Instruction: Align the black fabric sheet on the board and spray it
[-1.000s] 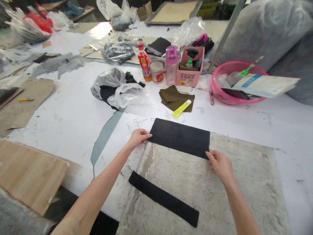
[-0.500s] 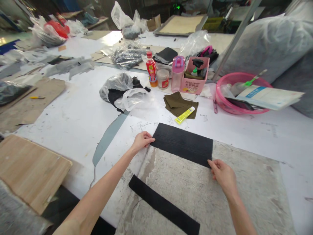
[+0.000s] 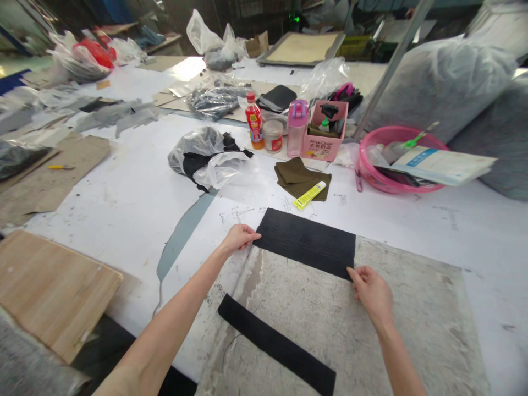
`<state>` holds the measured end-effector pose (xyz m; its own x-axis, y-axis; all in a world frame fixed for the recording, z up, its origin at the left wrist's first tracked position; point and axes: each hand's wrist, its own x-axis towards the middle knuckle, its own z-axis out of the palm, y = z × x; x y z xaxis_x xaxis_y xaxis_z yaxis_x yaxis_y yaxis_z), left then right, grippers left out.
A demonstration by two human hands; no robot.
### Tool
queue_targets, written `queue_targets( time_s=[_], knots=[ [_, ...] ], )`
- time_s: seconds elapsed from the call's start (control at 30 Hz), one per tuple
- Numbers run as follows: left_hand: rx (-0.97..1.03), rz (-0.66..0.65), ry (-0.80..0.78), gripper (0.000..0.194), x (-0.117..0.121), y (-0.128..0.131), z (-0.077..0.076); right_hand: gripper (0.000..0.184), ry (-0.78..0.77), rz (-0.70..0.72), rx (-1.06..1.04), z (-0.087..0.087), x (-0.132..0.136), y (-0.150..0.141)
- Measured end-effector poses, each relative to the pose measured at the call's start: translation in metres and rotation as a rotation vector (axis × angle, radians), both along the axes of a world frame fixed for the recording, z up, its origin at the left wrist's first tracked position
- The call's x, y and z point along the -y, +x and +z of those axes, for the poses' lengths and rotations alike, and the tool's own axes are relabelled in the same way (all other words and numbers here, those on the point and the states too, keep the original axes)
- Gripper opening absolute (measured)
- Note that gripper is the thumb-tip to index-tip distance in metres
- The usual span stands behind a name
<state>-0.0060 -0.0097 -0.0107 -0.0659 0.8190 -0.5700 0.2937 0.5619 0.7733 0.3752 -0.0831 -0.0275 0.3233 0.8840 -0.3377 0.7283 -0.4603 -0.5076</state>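
A wide black rectangle of fabric [image 3: 305,242] lies flat along the far edge of a grey, stained sheet [image 3: 284,308]. My left hand [image 3: 241,237] pinches its left end, near the lower left corner, between thumb and fingertips. At the lower right corner my right hand [image 3: 371,289] grips the same piece the same way. Closer to me, a narrower black strip [image 3: 280,346] rests slantwise on the grey sheet, touched by neither hand.
Beyond the fabric lie a yellow tube [image 3: 309,196] and olive cloth pieces [image 3: 295,170]. Behind stand a red-capped bottle [image 3: 254,122], a pink box [image 3: 324,147] and a pink basin [image 3: 402,187]. A wooden board [image 3: 53,291] is at left, a plastic bag [image 3: 198,146] mid-table.
The view has shifted slightly. Both hands keep their hold on the wide black piece, which stays almost in the same place on the sheet.
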Motion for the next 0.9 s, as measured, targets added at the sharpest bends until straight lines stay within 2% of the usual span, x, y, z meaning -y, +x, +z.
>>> queue_targets(
  time_s=[0.17,0.37,0.47,0.53,0.6,0.7,0.8,0.9],
  knots=[
    [0.012,0.02,-0.004,0.041,0.003,0.0,0.002,0.038,0.101,-0.013,0.048,0.0,0.003,-0.004],
    [0.048,0.003,0.028,0.033,0.004,-0.002,0.005,0.035,0.239,-0.047,0.049,0.002,0.014,-0.013],
    [0.059,0.039,0.099,0.03,0.013,-0.007,0.002,0.037,0.335,0.037,-0.083,0.002,0.029,-0.011],
    [0.018,0.049,0.172,0.03,0.028,-0.012,0.004,0.035,0.389,0.138,-0.121,0.006,0.043,-0.01],
    [-0.03,-0.045,0.234,0.028,0.051,-0.019,0.009,0.03,0.425,0.234,-0.073,0.014,0.058,-0.015],
    [-0.128,-0.352,0.25,0.022,0.096,-0.03,0.022,0.026,0.399,0.35,-0.014,0.028,0.083,-0.039],
    [-0.249,-0.637,0.289,0.026,0.137,-0.037,0.033,0.021,0.308,0.533,-0.084,0.038,0.108,-0.083],
    [-0.396,-0.777,0.397,0.027,0.161,-0.038,0.036,0.018,0.212,0.738,-0.067,0.043,0.128,-0.129]
  ],
)
